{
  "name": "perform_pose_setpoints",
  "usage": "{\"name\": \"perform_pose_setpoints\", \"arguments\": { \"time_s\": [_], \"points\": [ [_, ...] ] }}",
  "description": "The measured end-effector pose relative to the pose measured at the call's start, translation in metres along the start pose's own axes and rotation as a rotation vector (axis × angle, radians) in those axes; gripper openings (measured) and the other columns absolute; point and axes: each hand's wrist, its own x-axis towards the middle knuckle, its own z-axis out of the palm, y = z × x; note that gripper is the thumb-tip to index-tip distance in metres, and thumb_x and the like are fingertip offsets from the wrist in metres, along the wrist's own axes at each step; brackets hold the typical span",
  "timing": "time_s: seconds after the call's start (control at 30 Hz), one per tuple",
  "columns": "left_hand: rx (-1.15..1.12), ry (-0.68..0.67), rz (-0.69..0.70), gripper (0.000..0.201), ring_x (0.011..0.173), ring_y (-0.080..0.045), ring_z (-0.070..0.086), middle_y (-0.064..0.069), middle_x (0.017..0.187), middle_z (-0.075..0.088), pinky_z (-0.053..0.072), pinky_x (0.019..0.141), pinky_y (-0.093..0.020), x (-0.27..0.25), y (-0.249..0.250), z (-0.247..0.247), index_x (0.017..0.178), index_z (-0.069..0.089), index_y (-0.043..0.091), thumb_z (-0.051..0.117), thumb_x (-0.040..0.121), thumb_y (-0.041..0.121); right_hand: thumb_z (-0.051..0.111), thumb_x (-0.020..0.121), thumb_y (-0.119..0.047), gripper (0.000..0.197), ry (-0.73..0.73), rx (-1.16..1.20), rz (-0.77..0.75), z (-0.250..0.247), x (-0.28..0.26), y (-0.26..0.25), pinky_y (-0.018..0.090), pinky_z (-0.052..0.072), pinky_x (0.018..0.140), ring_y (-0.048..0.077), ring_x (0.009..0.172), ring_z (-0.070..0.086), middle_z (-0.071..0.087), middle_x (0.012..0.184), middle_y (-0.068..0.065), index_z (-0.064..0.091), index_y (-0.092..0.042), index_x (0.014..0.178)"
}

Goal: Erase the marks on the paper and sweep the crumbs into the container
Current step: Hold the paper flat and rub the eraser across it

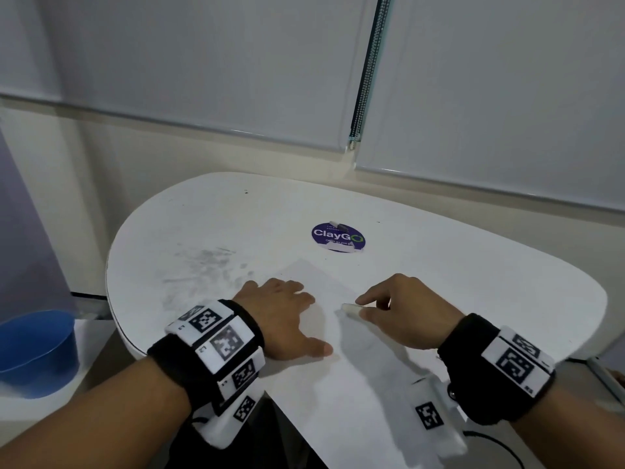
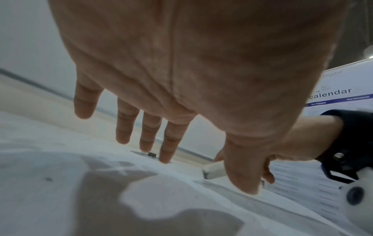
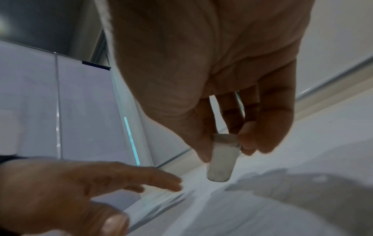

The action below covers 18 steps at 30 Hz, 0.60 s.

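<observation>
A white sheet of paper (image 1: 338, 367) lies on the rounded white table (image 1: 473, 265), its near end hanging over the front edge. My left hand (image 1: 287, 309) presses flat on the sheet's left side with fingers spread and straight (image 2: 129, 127). My right hand (image 1: 375, 308) pinches a small white eraser (image 1: 351, 309) between thumb and fingers, with the eraser (image 3: 221, 161) tip down on or just above the paper (image 3: 232, 215), close to the left hand's thumb (image 2: 244, 172). Marks on the sheet are too faint to make out. The blue container (image 1: 33, 353) stands on a lower surface, far left.
Grey smudges (image 1: 206, 262) cover the table left of the paper. A purple round ClayGo sticker (image 1: 338, 236) with a small dark object (image 1: 342, 227) on it lies beyond the sheet. Window blinds (image 1: 203, 62) stand behind. A printed calendar board (image 2: 339, 92) shows on the right.
</observation>
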Motion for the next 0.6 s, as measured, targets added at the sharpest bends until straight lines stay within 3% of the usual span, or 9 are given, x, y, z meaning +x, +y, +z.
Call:
{"name": "perform_pose_setpoints", "arguments": {
  "time_s": [0.1, 0.2, 0.3, 0.4, 0.47, 0.53, 0.6],
  "points": [
    [-0.047, -0.077, -0.006, 0.1, 0.151, -0.013, 0.003, 0.014, 0.166, 0.001, 0.015, 0.12, -0.046, 0.005, 0.002, 0.007, 0.156, 0.011, 0.041, 0.05, 0.075, 0.085, 0.057, 0.089, -0.051, 0.03, -0.036, 0.024, -0.093, 0.009, -0.004, -0.012, 0.029, 0.052, 0.08, 0.007, 0.077, 0.062, 0.069, 0.08, -0.006, 0.072, -0.034, 0.108],
    [-0.087, -0.058, -0.01, 0.103, 0.151, -0.009, 0.0, 0.019, 0.165, 0.0, 0.014, 0.119, -0.047, 0.005, -0.001, 0.015, 0.154, 0.01, 0.046, 0.052, 0.07, 0.087, 0.052, 0.091, -0.058, 0.032, -0.123, 0.021, -0.172, 0.014, -0.006, -0.019, 0.021, 0.042, 0.063, 0.001, 0.057, 0.052, 0.059, 0.057, -0.021, 0.074, -0.038, 0.103],
    [-0.108, -0.048, -0.012, 0.102, 0.15, -0.009, -0.001, 0.02, 0.164, 0.0, 0.012, 0.119, -0.048, 0.005, -0.003, 0.017, 0.153, 0.011, 0.048, 0.053, 0.069, 0.086, 0.053, 0.091, -0.056, 0.03, -0.082, -0.037, -0.099, 0.005, 0.011, -0.005, 0.018, 0.036, 0.064, -0.003, 0.057, 0.047, 0.048, 0.045, -0.032, 0.074, -0.04, 0.104],
    [-0.115, -0.047, -0.011, 0.103, 0.15, -0.009, -0.001, 0.02, 0.164, 0.001, 0.012, 0.119, -0.049, 0.008, -0.004, 0.017, 0.152, 0.012, 0.05, 0.054, 0.066, 0.087, 0.055, 0.092, -0.046, 0.025, -0.024, -0.089, -0.069, 0.007, 0.019, 0.002, 0.022, 0.041, 0.068, 0.004, 0.065, 0.053, 0.052, 0.051, -0.023, 0.075, -0.035, 0.102],
    [-0.11, -0.05, -0.01, 0.103, 0.15, -0.01, -0.001, 0.021, 0.164, 0.001, 0.012, 0.118, -0.05, 0.009, -0.004, 0.016, 0.152, 0.011, 0.05, 0.054, 0.066, 0.087, 0.053, 0.093, -0.037, 0.025, -0.068, -0.112, -0.145, 0.015, 0.012, -0.006, 0.023, 0.04, 0.065, 0.006, 0.059, 0.05, 0.052, 0.051, -0.016, 0.075, -0.027, 0.096],
    [-0.106, -0.058, -0.01, 0.103, 0.15, -0.01, -0.001, 0.021, 0.163, 0.001, 0.012, 0.118, -0.05, 0.009, -0.003, 0.015, 0.152, 0.011, 0.05, 0.055, 0.066, 0.087, 0.052, 0.094, -0.037, 0.025, -0.11, -0.094, -0.185, 0.016, 0.006, -0.011, 0.022, 0.037, 0.062, 0.005, 0.054, 0.047, 0.053, 0.049, -0.025, 0.075, -0.029, 0.095],
    [-0.102, -0.061, -0.007, 0.102, 0.15, -0.011, -0.001, 0.021, 0.163, 0.001, 0.011, 0.119, -0.051, 0.009, -0.003, 0.014, 0.152, 0.011, 0.05, 0.055, 0.068, 0.086, 0.055, 0.094, -0.04, 0.023, -0.061, -0.102, -0.108, 0.007, 0.018, -0.003, 0.02, 0.038, 0.067, 0.002, 0.062, 0.049, 0.061, 0.06, -0.031, 0.075, -0.037, 0.103]
  ]
}}
